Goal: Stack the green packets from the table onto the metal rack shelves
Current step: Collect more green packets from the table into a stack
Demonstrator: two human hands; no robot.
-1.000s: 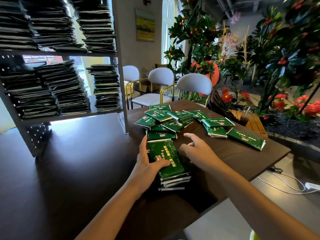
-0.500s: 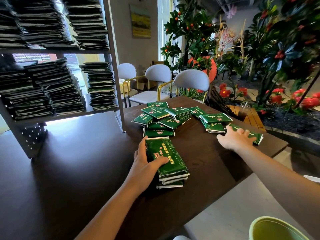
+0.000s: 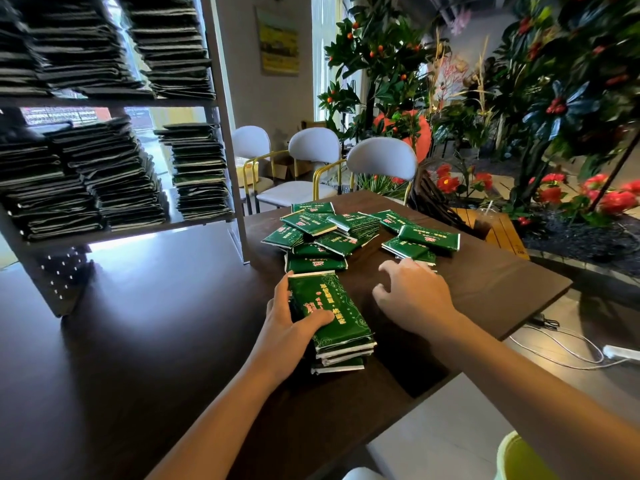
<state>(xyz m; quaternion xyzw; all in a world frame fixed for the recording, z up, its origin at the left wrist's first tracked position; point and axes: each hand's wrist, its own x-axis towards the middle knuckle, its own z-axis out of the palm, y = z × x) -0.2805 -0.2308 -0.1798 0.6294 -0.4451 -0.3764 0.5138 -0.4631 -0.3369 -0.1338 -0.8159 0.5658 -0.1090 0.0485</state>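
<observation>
Green foil packets sit squared in a small stack (image 3: 334, 323) on dark wood surface (image 3: 173, 341); left hand (image 3: 291, 327) clasps it w/ thumb on top, prob. steadying; right hand (image 3: 412, 296) hovers slack, empty, beside loose packets (image 3: 353, 233); metal rack (image 3: 221, 133) nearby.

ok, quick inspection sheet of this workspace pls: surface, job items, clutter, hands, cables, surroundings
Surface: dark wooden table, glossy on the left side.
Job's things: neat stack of green packets near the front edge; loose green packets heaped behind it; metal rack at left, two shelves in view, both loaded with packet stacks.
Clutter: nothing seen on the table apart from the packets.
Hands: left hand grips the stack's left side, thumb on top; right hand above the table with fingers loosely spread, a packet partly hidden beneath it, grip unclear.
Cables: white cable and a dark one on the floor at right.
Surroundings: three white chairs, potted plants with red flowers, yellow-green container at bottom edge.
</observation>
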